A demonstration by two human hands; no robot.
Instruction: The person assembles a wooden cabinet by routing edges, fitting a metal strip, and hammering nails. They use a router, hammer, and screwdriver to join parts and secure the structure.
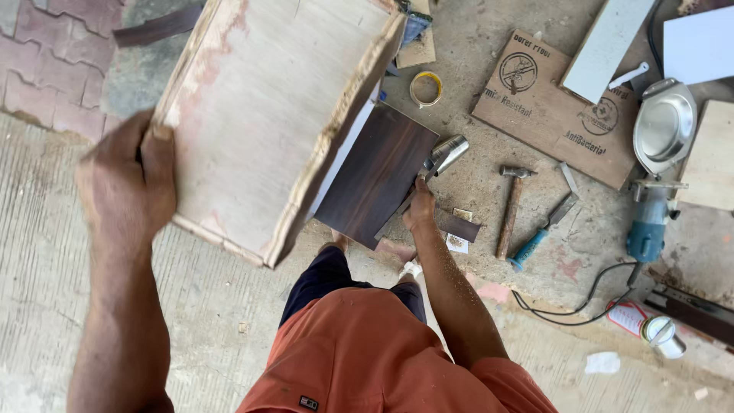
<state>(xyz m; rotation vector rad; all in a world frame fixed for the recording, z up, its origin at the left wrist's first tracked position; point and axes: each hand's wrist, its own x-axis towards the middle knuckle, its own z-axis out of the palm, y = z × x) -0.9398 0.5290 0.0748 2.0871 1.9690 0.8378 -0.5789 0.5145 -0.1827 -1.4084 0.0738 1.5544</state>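
Note:
My left hand (126, 180) grips the near left corner of a plywood box (267, 107), lifted and tilted up toward the camera. Its rough side wall runs along the right. Below it on the floor lies a dark wood-grain laminate panel (378, 172). My right hand (419, 208) reaches down at that panel's right edge and holds the handle of a shiny metal tool (443, 155), whose silver head points up and right. What kind of tool it is I cannot tell.
On the concrete floor to the right lie a hammer (511, 208), a blue-handled chisel (541, 233), a tape roll (426, 88), a brown printed board (554, 107), a blue power tool (648, 222) with a black cord, and a metal lid (664, 126). White panels lean at top right.

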